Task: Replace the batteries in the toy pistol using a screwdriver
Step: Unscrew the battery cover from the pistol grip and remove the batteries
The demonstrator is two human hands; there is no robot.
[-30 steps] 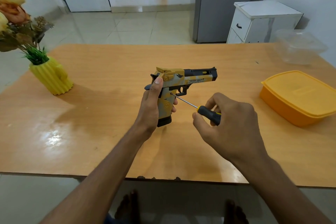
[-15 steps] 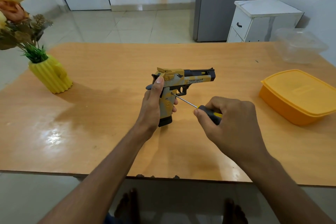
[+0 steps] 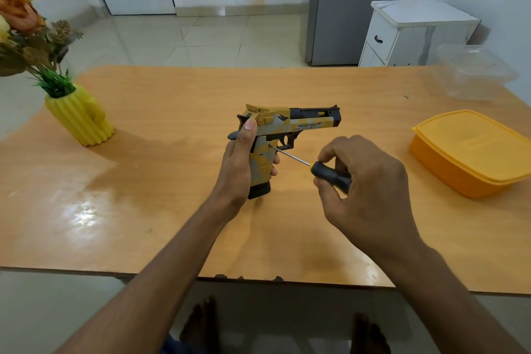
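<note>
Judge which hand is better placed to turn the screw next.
Probably the right hand: it grips the screwdriver, tip at the toy pistol grip, which the left hand holds steady.

Home, fridge [image 3: 359, 6], flower vase [image 3: 80, 118], tiled floor [image 3: 201, 40]

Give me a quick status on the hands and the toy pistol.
Left hand grips toy pistol upright by its grip. Right hand holds screwdriver, tip at the grip's side. Nothing in the way.
</note>
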